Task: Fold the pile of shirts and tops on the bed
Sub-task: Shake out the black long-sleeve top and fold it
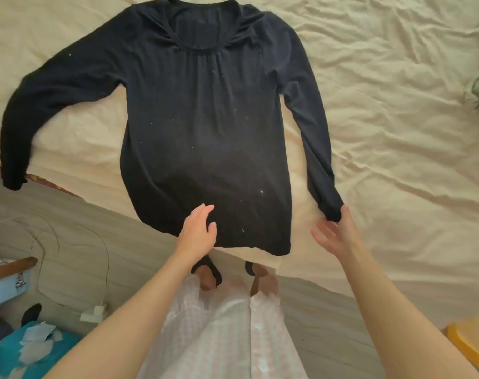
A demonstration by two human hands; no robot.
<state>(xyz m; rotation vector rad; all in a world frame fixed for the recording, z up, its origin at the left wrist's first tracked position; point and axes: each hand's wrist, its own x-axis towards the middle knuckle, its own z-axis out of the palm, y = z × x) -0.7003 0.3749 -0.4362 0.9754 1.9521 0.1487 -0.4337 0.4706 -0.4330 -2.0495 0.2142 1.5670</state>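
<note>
**Black Top Spread Flat, Ready for First Fold**

Though laid out front-up on the bed (397, 132), not yet folded at all. Black long-sleeved top (205, 127) spread across the cream sheet, neckline away from the person, hem hanging slightly over the near edge of the mattress. Sleeve on the left angled out and down, cuff drooping past the bed's edge; sleeve on the right lying closer to the body of the garment, cuff near the hem.

Left hand (198, 232) resting over the hem, fingers loosely extended, gripping nothing. Right hand (335, 232) just at the right cuff (332, 212), fingers spread and relaxed; thumb touching or nearly touching the cuff, but no clear pinch visible.

Likely thin, soft knit: light, limp, no stiffness, prone to bunching and sliding on the wrinkled sheet. Gathers below the neckline probably stretchy. Flecks of lint showing on the fabric.

Best taken by pinching at cuff and shoulder seam to bring each sleeve across the chest, then at both hem corners to carry the bottom up toward the neckline. Smoothing with flat palms advisable between folds, since such cloth creases readily.
</note>
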